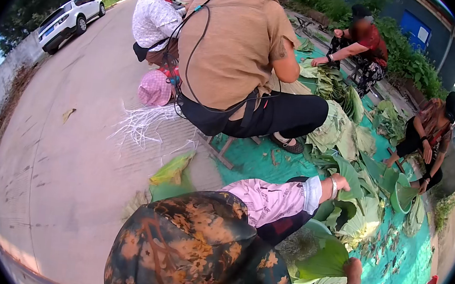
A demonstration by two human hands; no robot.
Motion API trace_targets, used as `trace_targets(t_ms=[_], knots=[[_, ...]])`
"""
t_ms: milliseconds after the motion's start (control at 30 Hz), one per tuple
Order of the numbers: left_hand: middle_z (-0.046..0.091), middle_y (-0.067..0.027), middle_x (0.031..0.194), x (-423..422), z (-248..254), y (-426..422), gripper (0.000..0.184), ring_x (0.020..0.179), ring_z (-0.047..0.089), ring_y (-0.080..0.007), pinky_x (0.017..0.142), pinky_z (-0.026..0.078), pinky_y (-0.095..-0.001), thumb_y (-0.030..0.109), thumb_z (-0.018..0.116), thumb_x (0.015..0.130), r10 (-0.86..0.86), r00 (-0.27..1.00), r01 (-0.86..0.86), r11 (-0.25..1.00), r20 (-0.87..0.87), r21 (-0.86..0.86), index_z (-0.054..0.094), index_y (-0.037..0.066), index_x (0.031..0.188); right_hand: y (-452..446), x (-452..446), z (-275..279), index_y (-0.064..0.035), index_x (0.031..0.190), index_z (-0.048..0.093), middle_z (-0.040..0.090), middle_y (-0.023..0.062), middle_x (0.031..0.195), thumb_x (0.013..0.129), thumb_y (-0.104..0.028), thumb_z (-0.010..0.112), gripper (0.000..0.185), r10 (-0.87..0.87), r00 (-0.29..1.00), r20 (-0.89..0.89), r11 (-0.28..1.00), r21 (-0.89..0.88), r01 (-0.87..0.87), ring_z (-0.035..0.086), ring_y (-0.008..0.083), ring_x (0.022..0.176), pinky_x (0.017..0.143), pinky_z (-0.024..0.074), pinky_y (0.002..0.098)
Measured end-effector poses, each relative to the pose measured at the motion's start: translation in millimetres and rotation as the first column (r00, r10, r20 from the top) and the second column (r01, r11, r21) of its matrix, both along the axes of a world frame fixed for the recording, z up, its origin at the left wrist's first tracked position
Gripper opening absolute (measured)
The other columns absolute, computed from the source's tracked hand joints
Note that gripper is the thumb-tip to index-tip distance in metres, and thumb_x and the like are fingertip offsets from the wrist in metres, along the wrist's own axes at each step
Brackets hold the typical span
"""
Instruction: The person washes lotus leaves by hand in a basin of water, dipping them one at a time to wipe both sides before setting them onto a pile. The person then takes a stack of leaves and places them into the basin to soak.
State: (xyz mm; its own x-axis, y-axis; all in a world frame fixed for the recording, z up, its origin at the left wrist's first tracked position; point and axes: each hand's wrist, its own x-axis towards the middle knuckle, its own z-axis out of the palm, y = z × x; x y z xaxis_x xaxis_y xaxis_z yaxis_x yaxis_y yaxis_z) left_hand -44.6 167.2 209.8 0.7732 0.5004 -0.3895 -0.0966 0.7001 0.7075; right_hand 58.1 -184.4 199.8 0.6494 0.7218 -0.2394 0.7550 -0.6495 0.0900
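My left hand [339, 184], with a bracelet at the wrist and a pale sleeve cuff, reaches over the leaf pile. Its fingers are curled at the edge of a green lotus leaf [349, 173]; the fingertips are partly hidden. Lower down, my right hand [354, 268] grips the edge of another broad lotus leaf [323, 259]. That leaf lies partly over a light green basin [315, 225], which seems to hold water. Beside the basin is a heap of lotus leaves [361, 220], some pale and some dark green.
Close ahead a person in a tan shirt [231, 49] sits on a low stool. Other people sit around stacked leaves [343, 134] on a green tarp [390, 267]. White strings [144, 126] lie on the concrete [67, 154]. A white car [72, 20] stands farther off.
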Motion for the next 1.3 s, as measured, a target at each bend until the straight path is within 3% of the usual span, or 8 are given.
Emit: trace_targets(t_ms=[67, 167, 367, 467, 867, 1067, 1267, 1300], knots=[[0.060, -0.0216, 0.083, -22.3, 17.0, -8.8, 0.025, 0.071, 0.061, -0.0365, 0.059, 0.049, -0.0483, -0.010, 0.058, 0.063, 0.070, 0.992, -0.057, 0.990, 0.104, -0.129, 0.056, -0.008, 0.087, -5.8, 5.6, -6.3, -0.0058, 0.074, 0.063, 0.061, 0.0164, 0.077, 0.069, -0.020, 0.056, 0.017, 0.022, 1.000, 0.002, 1.000, -0.017, -0.022, 0.060, 0.0344, 0.074, 0.065, 0.0491, 0.0419], [0.062, -0.0124, 0.073, -26.6, 15.9, 1.5, 0.021, 0.064, 0.057, -0.0231, 0.059, 0.045, -0.0398, 0.019, 0.067, 0.064, 0.068, 0.963, 0.080, 0.853, -0.262, 0.515, 0.066, 0.007, 0.081, -5.6, 13.1, -6.3, -0.0049, 0.072, 0.062, 0.060, 0.0180, 0.073, 0.065, -0.021, 0.060, 0.017, -0.002, 1.000, 0.023, 1.000, 0.021, 0.001, 0.059, 0.0356, 0.071, 0.064, 0.0481, 0.0426], [0.061, -0.0087, 0.071, -23.6, 17.6, 0.1, 0.022, 0.060, 0.055, -0.0209, 0.053, 0.044, -0.0349, 0.018, 0.068, 0.062, -0.018, 0.977, 0.097, 0.927, -0.215, 0.362, 0.064, 0.004, 0.079, -23.5, 15.5, -18.4, -0.0047, 0.076, 0.063, 0.060, 0.0182, 0.074, 0.066, -0.021, 0.060, 0.020, -0.088, 0.993, 0.080, 0.992, -0.081, 0.094, 0.059, 0.0348, 0.074, 0.065, 0.0486, 0.0405], [0.060, -0.0216, 0.083, -10.8, 2.2, -5.0, 0.026, 0.072, 0.061, -0.0360, 0.060, 0.049, -0.0482, -0.010, 0.058, 0.063, 0.039, 0.993, -0.032, 0.997, 0.116, -0.065, 0.056, -0.009, 0.088, -11.5, 0.7, 8.9, -0.0042, 0.078, 0.064, 0.060, 0.0183, 0.075, 0.066, -0.020, 0.059, 0.020, -0.111, 0.992, -0.062, 0.993, 0.027, 0.112, 0.059, 0.0342, 0.073, 0.066, 0.0486, 0.0402], [0.059, -0.0222, 0.085, -7.2, -5.0, -0.1, 0.028, 0.075, 0.060, -0.0361, 0.062, 0.049, -0.0480, -0.012, 0.057, 0.062, 0.075, 0.978, -0.056, 0.993, 0.193, -0.107, 0.055, -0.010, 0.090, -32.5, 32.4, -19.0, -0.0001, 0.083, 0.061, 0.059, 0.0216, 0.084, 0.069, -0.021, 0.056, 0.026, -0.047, 0.998, -0.031, 0.972, -0.230, 0.039, 0.058, 0.0357, 0.080, 0.069, 0.0474, 0.0422], [0.059, -0.0216, 0.085, -18.2, 17.3, -2.6, 0.030, 0.074, 0.060, -0.0369, 0.062, 0.049, -0.0487, -0.013, 0.055, 0.062, 0.075, 0.992, -0.061, 0.989, 0.099, -0.138, 0.055, -0.009, 0.091, -45.4, 56.0, -43.7, 0.0015, 0.070, 0.061, 0.058, 0.0211, 0.069, 0.065, -0.018, 0.056, 0.021, 0.070, 0.998, -0.007, 0.996, -0.057, -0.070, 0.059, 0.0363, 0.070, 0.062, 0.0476, 0.0425], [0.060, -0.0076, 0.069, -21.1, 3.9, 4.2, 0.022, 0.058, 0.054, -0.0190, 0.051, 0.043, -0.0328, 0.018, 0.068, 0.062, 0.008, 0.999, 0.016, 0.844, -0.043, 0.535, 0.064, 0.004, 0.079, -43.4, 44.3, -37.0, 0.0006, 0.064, 0.061, 0.058, 0.0188, 0.065, 0.060, -0.018, 0.057, 0.019, -0.008, 0.999, -0.036, 0.996, 0.090, 0.011, 0.059, 0.0322, 0.063, 0.061, 0.0467, 0.0386], [0.060, -0.0121, 0.074, -22.1, 10.2, 0.7, 0.023, 0.063, 0.056, -0.0249, 0.055, 0.045, -0.0379, 0.008, 0.064, 0.062, 0.014, 0.999, -0.026, 0.952, 0.042, 0.304, 0.061, 0.000, 0.083, -41.0, 41.6, -36.4, 0.0004, 0.063, 0.061, 0.058, 0.0186, 0.065, 0.060, -0.018, 0.057, 0.019, 0.029, 0.999, 0.012, 0.998, 0.054, -0.030, 0.059, 0.0320, 0.064, 0.062, 0.0468, 0.0383]])
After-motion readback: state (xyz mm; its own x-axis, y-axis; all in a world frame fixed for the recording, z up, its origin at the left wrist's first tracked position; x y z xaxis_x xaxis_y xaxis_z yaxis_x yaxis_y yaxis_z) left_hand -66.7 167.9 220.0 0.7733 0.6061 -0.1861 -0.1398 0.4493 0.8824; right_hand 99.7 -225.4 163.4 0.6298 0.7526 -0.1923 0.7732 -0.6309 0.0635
